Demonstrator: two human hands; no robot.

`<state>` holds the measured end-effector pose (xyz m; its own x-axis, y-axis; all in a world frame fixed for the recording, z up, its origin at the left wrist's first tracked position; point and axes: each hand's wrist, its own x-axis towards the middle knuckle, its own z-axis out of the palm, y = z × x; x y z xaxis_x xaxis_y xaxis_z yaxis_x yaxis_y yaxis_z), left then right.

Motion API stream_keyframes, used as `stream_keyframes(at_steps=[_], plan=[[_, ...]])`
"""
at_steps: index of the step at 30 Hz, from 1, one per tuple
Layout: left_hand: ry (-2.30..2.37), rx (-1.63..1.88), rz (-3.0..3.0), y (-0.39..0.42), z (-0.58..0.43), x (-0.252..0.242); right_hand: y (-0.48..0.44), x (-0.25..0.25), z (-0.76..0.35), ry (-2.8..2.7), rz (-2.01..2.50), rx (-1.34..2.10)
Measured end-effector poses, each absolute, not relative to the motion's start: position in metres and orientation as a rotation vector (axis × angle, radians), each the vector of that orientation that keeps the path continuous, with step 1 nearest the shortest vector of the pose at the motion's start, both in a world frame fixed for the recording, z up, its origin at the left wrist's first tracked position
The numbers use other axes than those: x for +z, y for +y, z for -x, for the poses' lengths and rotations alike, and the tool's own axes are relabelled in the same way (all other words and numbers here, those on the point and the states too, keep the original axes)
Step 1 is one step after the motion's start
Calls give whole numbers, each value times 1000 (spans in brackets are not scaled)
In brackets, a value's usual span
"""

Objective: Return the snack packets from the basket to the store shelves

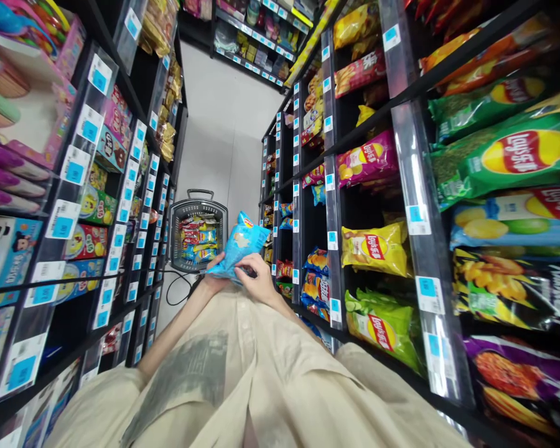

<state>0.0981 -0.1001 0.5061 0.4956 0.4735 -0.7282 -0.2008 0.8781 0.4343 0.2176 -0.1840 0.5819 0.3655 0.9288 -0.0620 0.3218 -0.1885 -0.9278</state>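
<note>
A light blue bag of chips is tilted in front of my body, its top pointing away and a little to the right. My left hand is wrapped around its lower left side, the palm partly hidden behind it. At the bag's lower right, my right hand has thumb and forefinger pinched together against the wrapper. Just beyond and left of the bag, a dark grey shopping basket stands on the floor, holding several colourful snack packs in rows.
Snack shelves line the right side, with a yellow bag and a green bag close by. Candy and toy shelves rise on the left. A pale floor aisle runs to another shelf at the far end.
</note>
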Motion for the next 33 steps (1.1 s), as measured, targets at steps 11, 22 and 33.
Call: stream_keyframes(at_steps=[11, 22, 33], plan=[[863, 506, -1350, -121, -117, 500, -208, 528, -244, -115, 1661, 1391], [563, 427, -1347, -145, -130, 487, -243, 486, -298, 204, 1634, 1287], [717, 69, -1502, -176, -163, 445, -234, 432, -462, 268, 1789, 808]])
